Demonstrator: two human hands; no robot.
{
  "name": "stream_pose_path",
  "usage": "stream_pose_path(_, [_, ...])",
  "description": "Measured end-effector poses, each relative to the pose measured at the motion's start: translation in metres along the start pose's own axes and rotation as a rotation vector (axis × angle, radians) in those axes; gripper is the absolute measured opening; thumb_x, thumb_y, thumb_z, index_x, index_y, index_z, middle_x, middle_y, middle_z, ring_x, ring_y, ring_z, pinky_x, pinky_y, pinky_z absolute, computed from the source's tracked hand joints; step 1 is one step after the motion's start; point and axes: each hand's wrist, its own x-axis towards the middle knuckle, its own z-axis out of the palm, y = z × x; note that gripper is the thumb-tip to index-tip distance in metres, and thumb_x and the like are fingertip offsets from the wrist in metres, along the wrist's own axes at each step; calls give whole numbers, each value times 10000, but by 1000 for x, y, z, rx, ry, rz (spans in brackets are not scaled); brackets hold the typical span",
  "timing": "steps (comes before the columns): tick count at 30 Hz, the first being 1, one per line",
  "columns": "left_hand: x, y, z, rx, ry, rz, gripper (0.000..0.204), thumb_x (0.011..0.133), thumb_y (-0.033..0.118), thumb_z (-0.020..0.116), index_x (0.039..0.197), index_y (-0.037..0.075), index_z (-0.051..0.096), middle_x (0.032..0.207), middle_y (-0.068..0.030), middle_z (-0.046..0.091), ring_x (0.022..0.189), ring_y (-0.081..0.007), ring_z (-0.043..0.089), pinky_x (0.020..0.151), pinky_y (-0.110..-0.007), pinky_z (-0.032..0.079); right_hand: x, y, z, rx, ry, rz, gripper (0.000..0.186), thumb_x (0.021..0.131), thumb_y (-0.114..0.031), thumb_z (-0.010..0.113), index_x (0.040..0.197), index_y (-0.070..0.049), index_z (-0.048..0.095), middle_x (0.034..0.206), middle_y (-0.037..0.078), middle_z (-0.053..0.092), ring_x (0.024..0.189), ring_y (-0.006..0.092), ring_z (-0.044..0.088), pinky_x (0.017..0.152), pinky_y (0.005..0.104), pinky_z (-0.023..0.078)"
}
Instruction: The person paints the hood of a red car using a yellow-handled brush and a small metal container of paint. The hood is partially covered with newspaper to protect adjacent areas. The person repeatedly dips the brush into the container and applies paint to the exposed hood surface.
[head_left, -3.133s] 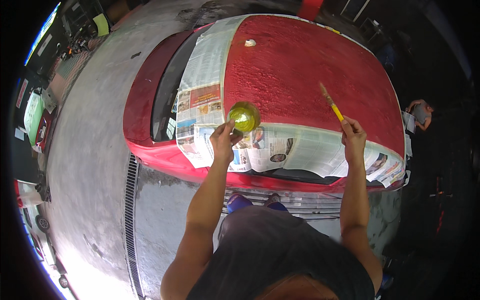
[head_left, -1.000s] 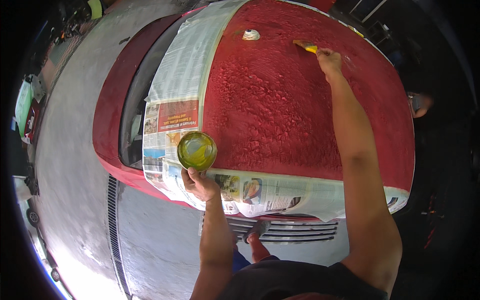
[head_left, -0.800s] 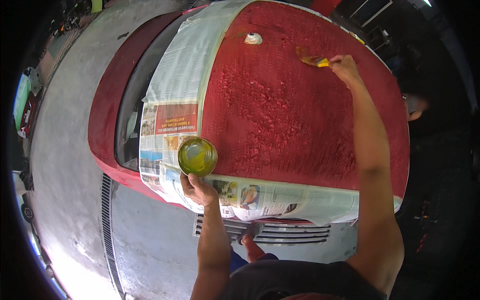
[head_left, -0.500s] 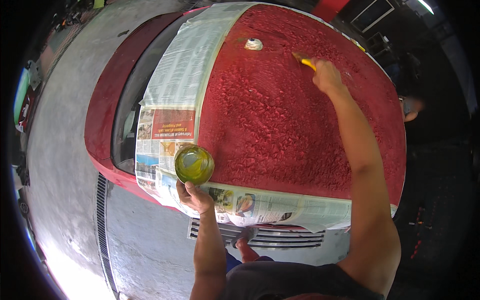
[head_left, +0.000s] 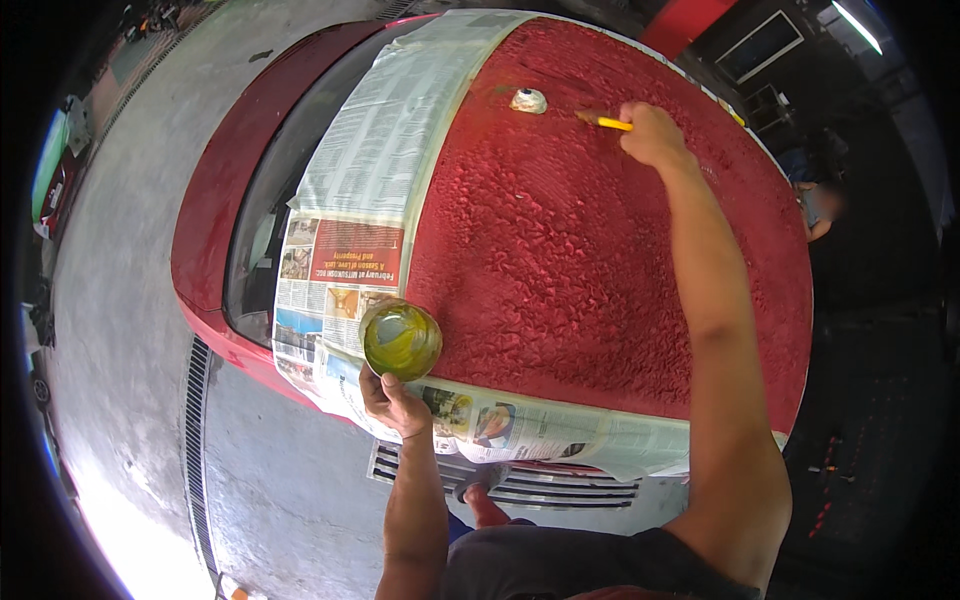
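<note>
The car roof (head_left: 560,250) in front of me is red, its paint wrinkled and blistered over much of the surface. My right hand (head_left: 655,135) is closed on the yellow handle of a paintbrush (head_left: 612,123), whose brown bristles are at the roof's far part. Just left of the bristles stands a small bump wrapped in whitish covering (head_left: 528,101). My left hand (head_left: 398,405) grips a round clear container (head_left: 402,342) from its near side, thumb at the rim. Yellow-green liquid lies in it. The container is held over the roof's near left corner.
Newspaper sheets (head_left: 365,150) are taped along the roof's left and near edges. The rear window and red body (head_left: 215,190) lie beyond them. A floor drain grating (head_left: 197,440) runs at the left. Another person (head_left: 822,210) is at the car's right side.
My right hand has moved the paintbrush leftward over the roof, closer to the covered bump. The container in my left hand has tilted slightly; the whole view has shifted a little.
</note>
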Motion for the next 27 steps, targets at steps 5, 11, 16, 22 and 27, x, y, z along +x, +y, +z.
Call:
stream_pose_path(5, [-1,3,-4,32,-26,-70,787,847,623,641,1176,-89,571,929,-100,645,828,-136,585,722,-258,452,23,10,-12,47,158,78,289,801,-128,647,1090,-122,656,1088,161,681,1062,342,640,900,452,500])
stream_pose_path(11, [0,5,1,-12,-27,-9,795,840,623,651,1178,-91,562,980,-117,648,894,-175,604,811,-308,477,80,-1,37,336,267,157,235,812,-163,654,1038,-112,695,1032,158,705,1022,338,661,890,424,498])
stream_pose_path(16, [0,2,-1,-82,-63,-38,803,845,613,648,1198,-99,536,1050,-133,626,954,-190,600,852,-322,477,122,-3,72,283,313,35,206,840,-205,646,1002,-102,722,980,181,708,978,323,679,861,406,510])
stream_pose_path(22, [0,3,0,-44,-50,-26,798,860,598,636,1204,-113,519,1071,-156,623,976,-211,604,880,-335,479,134,49,13,-52,-21,-94,196,843,-199,630,958,-81,737,928,196,707,956,334,682,863,415,509])
stream_pose_path(27, [1,5,-1,7,-51,-12,828,843,607,654,1213,-119,507,1083,-166,625,990,-219,612,879,-346,491,144,14,13,152,167,-55,194,840,-191,625,956,-86,740,949,195,704,963,340,676,872,416,507])
